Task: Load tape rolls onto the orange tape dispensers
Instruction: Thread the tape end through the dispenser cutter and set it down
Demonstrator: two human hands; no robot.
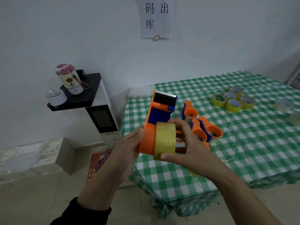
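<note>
I hold an orange and blue tape dispenser [158, 114] up in front of the table's left edge, its toothed blade pointing up. My left hand [128, 148] grips the orange drum from the left. A yellow tape roll [165, 141] sits partway on that drum, and my right hand [186, 143] grips the roll with thumb below and fingers over its top. Three more orange dispensers [203, 127] lie on the table behind my right hand. Several yellow tape rolls [233, 100] are bunched at the far middle of the table.
The table wears a green and white checked cloth [243, 143]. Clear tape rolls [283, 104] lie near its right edge. Left of the table stands a white machine [103, 120] with a black shelf carrying a pink-lidded bottle [69, 79]. White boxes [40, 156] sit on the floor.
</note>
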